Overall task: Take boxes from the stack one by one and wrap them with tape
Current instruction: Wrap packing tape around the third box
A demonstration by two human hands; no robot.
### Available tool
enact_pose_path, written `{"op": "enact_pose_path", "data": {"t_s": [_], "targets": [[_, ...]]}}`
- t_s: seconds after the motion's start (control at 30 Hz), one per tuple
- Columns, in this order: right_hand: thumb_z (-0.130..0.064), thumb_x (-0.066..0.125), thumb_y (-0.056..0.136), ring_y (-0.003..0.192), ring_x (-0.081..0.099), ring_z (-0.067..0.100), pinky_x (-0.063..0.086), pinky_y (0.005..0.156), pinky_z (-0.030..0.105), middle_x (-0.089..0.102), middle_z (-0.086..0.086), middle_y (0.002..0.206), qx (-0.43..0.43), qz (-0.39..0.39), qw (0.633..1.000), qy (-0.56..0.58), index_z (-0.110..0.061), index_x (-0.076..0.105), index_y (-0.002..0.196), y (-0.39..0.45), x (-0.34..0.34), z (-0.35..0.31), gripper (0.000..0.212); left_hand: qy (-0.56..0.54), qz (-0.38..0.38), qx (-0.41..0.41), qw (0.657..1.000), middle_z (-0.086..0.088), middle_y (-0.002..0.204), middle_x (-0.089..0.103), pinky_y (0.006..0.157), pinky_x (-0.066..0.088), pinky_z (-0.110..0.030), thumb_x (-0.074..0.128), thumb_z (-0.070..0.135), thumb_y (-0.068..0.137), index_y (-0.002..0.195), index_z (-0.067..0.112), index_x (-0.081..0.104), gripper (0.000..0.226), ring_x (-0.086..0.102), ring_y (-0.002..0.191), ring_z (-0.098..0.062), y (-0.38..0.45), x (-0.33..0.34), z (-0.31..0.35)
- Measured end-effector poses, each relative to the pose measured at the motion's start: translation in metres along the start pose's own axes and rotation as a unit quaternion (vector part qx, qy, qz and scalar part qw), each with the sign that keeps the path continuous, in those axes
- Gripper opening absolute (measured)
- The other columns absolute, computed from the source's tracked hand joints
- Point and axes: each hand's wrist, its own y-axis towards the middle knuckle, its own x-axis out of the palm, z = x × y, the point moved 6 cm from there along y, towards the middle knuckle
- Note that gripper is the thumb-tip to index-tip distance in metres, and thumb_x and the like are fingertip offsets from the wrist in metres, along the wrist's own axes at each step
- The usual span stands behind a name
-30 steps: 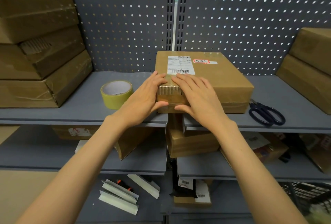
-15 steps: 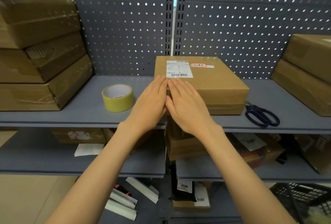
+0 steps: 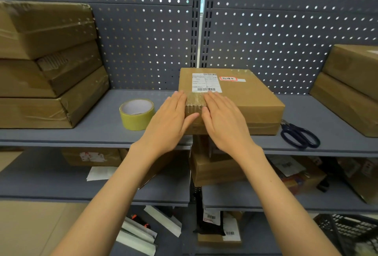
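Both hands, left (image 3: 170,121) and right (image 3: 224,124), press flat-fingered on the box's (image 3: 245,102) near-left corner.

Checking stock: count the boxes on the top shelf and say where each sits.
6. Three stacked at left: top, middle, bottom. One in the centre under the left hand and right hand. Two stacked at right: upper, lower. The frame edges may hide more.

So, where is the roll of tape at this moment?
In the head view the roll of tape stands on the upper shelf, left of centre, between the stack of three boxes and the left hand.
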Motion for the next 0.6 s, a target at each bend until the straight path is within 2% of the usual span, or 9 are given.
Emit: {"op": "enact_pose_path", "data": {"t_s": [0.1,0.2,0.33,0.4,0.47,0.57,0.6], "targets": [[-0.030,0.026,0.105,0.146,0.019,0.017,0.005,0.117,0.027,0.026,0.007,0.156,-0.003,0.020,1.000,0.009,-0.008,0.026,0.149,0.001,-0.006,0.002,0.049,-0.071,0.019,-0.026,0.997,-0.006,0.160,0.014,0.116,0.004,-0.023,0.031,0.040,0.101,0.152,0.006,0.014,0.063,0.005,0.148,-0.015,0.006,0.000,0.003],[-0.038,0.014,0.102,0.145,0.021,0.017,0.003,0.117,0.029,0.031,0.005,0.154,-0.011,0.002,1.000,-0.023,-0.011,0.030,0.148,-0.001,0.003,0.006,0.056,-0.180,0.020,-0.065,0.981,-0.005,0.160,0.015,0.119,0.007,-0.028,0.034,0.034,0.102,0.151,0.007,0.017,0.058,0.002,0.148,-0.014,0.012,0.011,0.002],[-0.045,0.003,0.094,0.144,0.025,0.017,0.002,0.117,0.032,0.038,0.004,0.151,0.026,0.030,0.999,-0.015,-0.011,0.038,0.145,-0.007,0.002,0.022,0.070,-0.301,0.074,-0.108,0.945,-0.006,0.153,0.030,0.118,0.016,-0.030,0.034,0.028,0.103,0.142,0.009,0.033,0.043,0.014,0.146,-0.013,0.010,0.022,-0.004],[-0.047,0.007,0.096,0.145,0.020,0.016,-0.001,0.118,0.031,0.036,0.003,0.152,0.070,0.060,0.995,0.026,-0.011,0.038,0.144,-0.012,-0.003,0.039,0.068,-0.352,0.090,-0.138,0.921,-0.001,0.150,0.033,0.112,0.023,-0.024,0.033,0.030,0.103,0.141,0.013,0.034,0.041,0.027,0.137,-0.006,0.011,0.023,-0.003],[-0.045,0.020,0.099,0.145,0.019,0.017,0.000,0.119,0.031,0.036,0.004,0.152,0.131,0.125,0.980,0.080,-0.010,0.041,0.143,-0.021,-0.014,0.058,0.060,-0.422,0.111,-0.203,0.876,0.003,0.146,0.036,0.101,0.028,-0.017,0.036,0.035,0.102,0.143,0.016,0.032,0.045,0.035,0.125,-0.002,0.013,0.024,-0.005],[-0.042,0.038,0.100,0.144,0.021,0.019,0.011,0.119,0.037,0.036,0.004,0.151,0.251,0.209,0.929,0.174,-0.012,0.038,0.144,-0.036,-0.025,0.089,0.053,-0.536,0.157,-0.319,0.766,-0.001,0.144,0.041,0.096,0.036,-0.024,0.050,0.039,0.097,0.144,0.015,0.032,0.056,0.043,0.123,-0.010,0.015,0.033,-0.013],[-0.042,0.044,0.098,0.143,0.023,0.019,0.016,0.118,0.039,0.035,0.004,0.151,0.291,0.219,0.908,0.209,-0.014,0.036,0.145,-0.040,-0.026,0.099,0.055,-0.553,0.163,-0.344,0.741,-0.002,0.144,0.042,0.096,0.038,-0.026,0.054,0.040,0.094,0.145,0.014,0.033,0.060,0.045,0.125,-0.013,0.014,0.036,-0.015]]}}
